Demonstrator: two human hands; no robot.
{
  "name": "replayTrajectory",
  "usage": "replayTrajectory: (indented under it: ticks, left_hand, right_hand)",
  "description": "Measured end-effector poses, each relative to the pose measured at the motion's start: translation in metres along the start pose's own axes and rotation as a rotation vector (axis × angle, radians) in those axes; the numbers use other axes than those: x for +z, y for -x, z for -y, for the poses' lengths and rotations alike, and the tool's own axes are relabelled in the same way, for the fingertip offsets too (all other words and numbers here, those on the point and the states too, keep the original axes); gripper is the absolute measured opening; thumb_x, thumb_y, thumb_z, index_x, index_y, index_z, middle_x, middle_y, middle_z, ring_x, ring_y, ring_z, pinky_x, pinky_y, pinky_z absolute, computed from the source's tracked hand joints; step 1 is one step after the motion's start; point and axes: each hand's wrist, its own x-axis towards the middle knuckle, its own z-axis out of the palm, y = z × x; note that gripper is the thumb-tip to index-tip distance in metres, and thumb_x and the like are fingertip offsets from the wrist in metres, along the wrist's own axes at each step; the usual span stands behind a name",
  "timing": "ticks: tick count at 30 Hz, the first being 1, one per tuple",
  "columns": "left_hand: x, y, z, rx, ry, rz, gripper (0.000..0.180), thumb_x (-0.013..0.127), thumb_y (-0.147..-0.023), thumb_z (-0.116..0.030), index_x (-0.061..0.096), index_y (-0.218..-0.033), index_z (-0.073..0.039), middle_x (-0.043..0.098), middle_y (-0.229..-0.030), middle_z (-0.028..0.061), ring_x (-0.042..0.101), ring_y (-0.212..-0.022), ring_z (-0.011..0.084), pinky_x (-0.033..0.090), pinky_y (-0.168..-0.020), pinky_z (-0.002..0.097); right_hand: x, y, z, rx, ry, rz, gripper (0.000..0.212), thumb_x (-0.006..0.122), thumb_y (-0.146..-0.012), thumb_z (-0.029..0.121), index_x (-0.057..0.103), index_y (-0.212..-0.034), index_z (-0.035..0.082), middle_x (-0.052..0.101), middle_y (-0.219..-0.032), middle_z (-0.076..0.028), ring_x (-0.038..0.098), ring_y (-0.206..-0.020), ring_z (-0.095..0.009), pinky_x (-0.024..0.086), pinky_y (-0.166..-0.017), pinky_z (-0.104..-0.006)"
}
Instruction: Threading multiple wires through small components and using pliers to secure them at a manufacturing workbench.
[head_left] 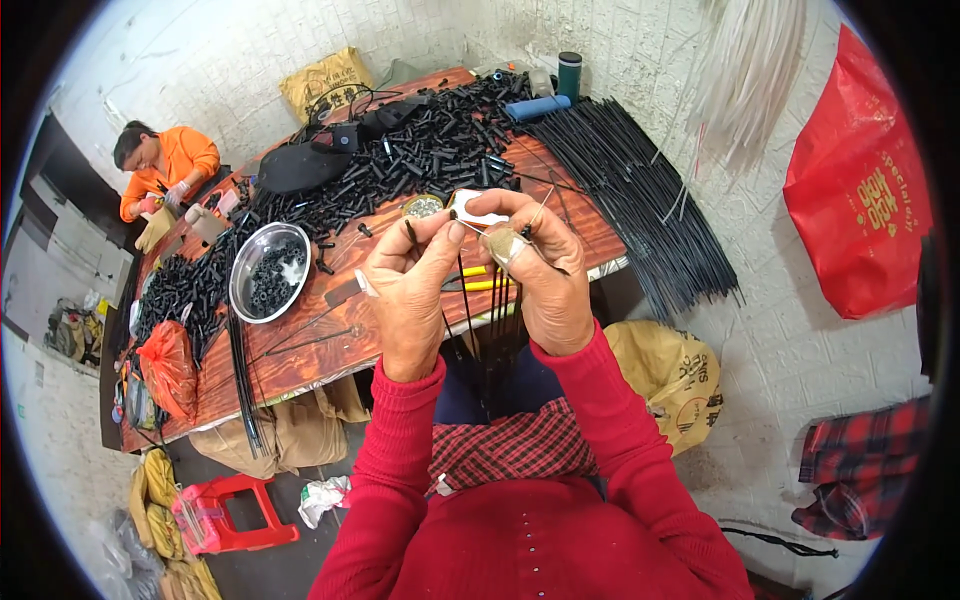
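The left hand (412, 280) and right hand (545, 285) are raised close together above the near edge of the table (325, 355). The left fingertips pinch a thin pale strand (474, 230); the right fingers curl at its other end, exact contact hidden. Black rods (467, 300) hang below. A metal bowl (262, 316) sits leftward.

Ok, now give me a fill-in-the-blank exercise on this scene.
The wearer's left hand and right hand come out of ____ sleeves.
The metal bowl holds small ____ parts.
The co-worker wears an ____ top.
The large red bag is toward the picture's ____ edge.

Missing words: red; black; orange; right.
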Motion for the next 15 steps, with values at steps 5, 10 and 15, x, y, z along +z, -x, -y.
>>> replayTrajectory:
  ticks: [5,10,15]
  left_hand:
    - [0.0,-0.001,0.002,0.014,0.009,0.024,0.016,0.07,-0.086,-0.002,0.067,-0.101,0.002,0.067,-0.093,0.0026,0.061,-0.081,0.0061,0.048,-0.072,0.0189]
    - [0.005,0.0,0.001,0.024,0.022,0.009,0.014,0.07,-0.086,-0.001,0.067,-0.1,0.002,0.066,-0.091,0.0016,0.06,-0.08,0.0056,0.048,-0.072,0.0191]
    - [0.008,0.005,0.0,0.037,0.021,0.004,0.014,0.069,-0.087,-0.001,0.067,-0.1,0.002,0.066,-0.09,0.0011,0.061,-0.08,0.0054,0.048,-0.072,0.0187]
  right_hand:
    - [-0.01,-0.004,-0.005,0.013,-0.103,0.05,0.005,0.058,-0.088,0.009,0.055,-0.086,0.006,0.062,-0.113,-0.013,0.054,-0.078,-0.009,0.046,-0.073,-0.0253]
    - [-0.014,-0.005,-0.009,0.023,-0.098,0.072,0.006,0.059,-0.088,0.011,0.055,-0.086,0.006,0.064,-0.105,-0.011,0.054,-0.079,-0.01,0.047,-0.076,-0.0266]
    - [-0.014,-0.005,-0.013,-0.032,-0.044,0.023,0.008,0.06,-0.089,0.011,0.054,-0.089,0.005,0.065,-0.105,-0.011,0.055,-0.083,-0.01,0.047,-0.08,-0.0271]
